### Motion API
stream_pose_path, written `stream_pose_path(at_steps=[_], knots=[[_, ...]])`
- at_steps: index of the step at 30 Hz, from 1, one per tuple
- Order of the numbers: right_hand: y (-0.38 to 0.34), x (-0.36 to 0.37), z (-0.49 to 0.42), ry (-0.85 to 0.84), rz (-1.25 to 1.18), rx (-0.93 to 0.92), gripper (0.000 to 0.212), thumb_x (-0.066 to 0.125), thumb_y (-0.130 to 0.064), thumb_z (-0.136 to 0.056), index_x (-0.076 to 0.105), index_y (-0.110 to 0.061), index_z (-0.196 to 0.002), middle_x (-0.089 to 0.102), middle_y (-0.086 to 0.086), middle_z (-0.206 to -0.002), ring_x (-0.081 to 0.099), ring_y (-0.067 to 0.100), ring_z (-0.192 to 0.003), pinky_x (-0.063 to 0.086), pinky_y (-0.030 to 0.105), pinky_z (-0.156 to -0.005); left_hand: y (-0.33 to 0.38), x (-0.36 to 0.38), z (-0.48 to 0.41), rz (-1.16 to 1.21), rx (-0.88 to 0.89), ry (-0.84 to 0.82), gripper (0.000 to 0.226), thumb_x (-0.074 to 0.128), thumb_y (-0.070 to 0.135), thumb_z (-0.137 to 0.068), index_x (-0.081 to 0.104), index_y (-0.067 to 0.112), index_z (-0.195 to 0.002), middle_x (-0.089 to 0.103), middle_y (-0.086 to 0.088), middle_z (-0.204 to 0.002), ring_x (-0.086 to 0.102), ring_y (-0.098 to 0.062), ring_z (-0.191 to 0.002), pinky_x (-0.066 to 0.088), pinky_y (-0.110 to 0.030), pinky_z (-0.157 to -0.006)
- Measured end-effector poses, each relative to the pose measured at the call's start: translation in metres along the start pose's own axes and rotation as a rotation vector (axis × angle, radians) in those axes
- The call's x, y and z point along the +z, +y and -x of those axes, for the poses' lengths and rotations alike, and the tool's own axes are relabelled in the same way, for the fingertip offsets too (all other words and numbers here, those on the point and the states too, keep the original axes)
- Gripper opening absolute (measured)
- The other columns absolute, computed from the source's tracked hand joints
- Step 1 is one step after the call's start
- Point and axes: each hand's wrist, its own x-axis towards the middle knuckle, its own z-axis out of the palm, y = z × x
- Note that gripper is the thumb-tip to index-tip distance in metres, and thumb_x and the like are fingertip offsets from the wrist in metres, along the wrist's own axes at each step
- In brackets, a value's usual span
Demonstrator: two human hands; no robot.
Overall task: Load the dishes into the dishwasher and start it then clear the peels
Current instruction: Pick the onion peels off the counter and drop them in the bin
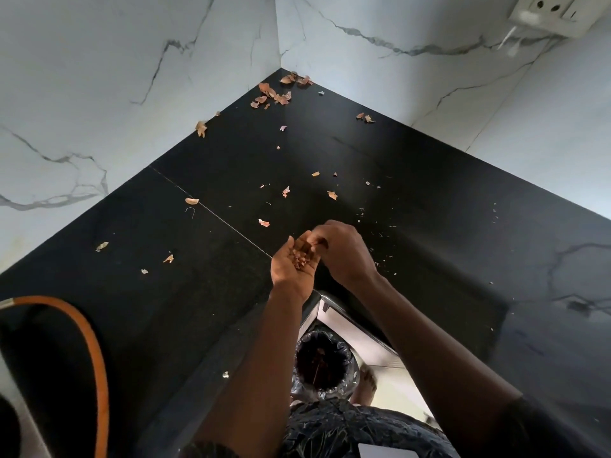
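Note:
Dry onion peels (276, 95) lie scattered over the black corner countertop (413, 193), thickest in the far corner by the marble walls. My left hand (291, 269) is cupped palm-up at the counter's front edge with a small heap of gathered peels (301, 256) in it. My right hand (344, 249) is right beside it, fingers curled and pinching peels at the left palm. Below the hands, on the floor, stands a bin lined with a black bag (322, 361), with peels inside.
An orange hose (96, 352) curves along the lower left over a dark sink area. A white wall socket (558, 11) sits at the top right. Loose peels (168, 258) lie on the left counter section. A bare foot (367, 381) stands by the bin.

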Motion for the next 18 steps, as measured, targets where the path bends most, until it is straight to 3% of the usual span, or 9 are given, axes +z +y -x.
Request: stream_pose_path(at_steps=[4,7,10,13,16,18], knots=[[-0.015,0.006,-0.003,-0.079,0.022,-0.083,0.027,0.050,-0.010,-0.100,0.069,-0.014,-0.117,0.067,0.001,-0.105,0.063,0.009,-0.084,0.046,0.016,-0.066,-0.002,0.004,-0.001,-0.031,0.019,0.034,0.030,0.048,0.019,-0.103,0.069,0.002,-0.113,0.072,-0.015,-0.110,0.071,-0.026,-0.107,0.051,-0.034,-0.104],[-0.009,0.002,-0.007,0.034,-0.069,-0.093,0.024,0.052,-0.012,-0.099,0.070,-0.015,-0.114,0.069,-0.002,-0.102,0.065,0.005,-0.084,0.056,0.024,-0.072,0.007,0.003,0.002,0.073,0.009,-0.027,0.032,0.044,0.022,-0.106,0.069,0.001,-0.105,0.074,-0.015,-0.097,0.073,-0.023,-0.086,0.060,-0.029,-0.077],[0.012,0.002,-0.008,0.108,-0.069,-0.021,0.015,0.063,-0.013,-0.096,0.071,-0.016,-0.109,0.070,-0.003,-0.099,0.064,0.003,-0.084,0.054,0.021,-0.074,0.020,-0.005,0.002,0.182,0.030,-0.083,0.040,0.039,0.022,-0.107,0.066,-0.008,-0.104,0.070,-0.025,-0.105,0.072,-0.034,-0.098,0.061,-0.038,-0.082],[0.026,0.014,0.004,-0.067,-0.016,0.096,0.020,0.071,-0.012,-0.090,0.069,-0.014,-0.110,0.068,-0.001,-0.099,0.064,0.009,-0.084,0.050,0.021,-0.073,0.035,-0.015,0.000,0.202,0.077,-0.080,0.039,0.039,0.021,-0.106,0.065,-0.009,-0.103,0.069,-0.027,-0.108,0.071,-0.036,-0.099,0.061,-0.039,-0.084],[0.024,0.040,0.017,-0.232,0.080,0.071,0.023,0.073,-0.012,-0.088,0.068,-0.011,-0.110,0.068,0.004,-0.103,0.065,0.017,-0.091,0.054,0.029,-0.079,0.047,-0.020,0.002,0.213,0.110,-0.075,0.039,0.039,0.020,-0.106,0.066,-0.009,-0.104,0.070,-0.026,-0.107,0.072,-0.035,-0.098,0.061,-0.037,-0.083],[0.019,0.053,0.022,-0.249,0.135,0.045,0.020,0.073,-0.011,-0.087,0.067,-0.011,-0.106,0.066,0.005,-0.102,0.065,0.020,-0.090,0.052,0.030,-0.075,0.054,-0.023,0.003,0.206,0.125,-0.070,0.040,0.040,0.020,-0.106,0.067,-0.009,-0.105,0.071,-0.025,-0.108,0.072,-0.035,-0.101,0.060,-0.037,-0.087]])
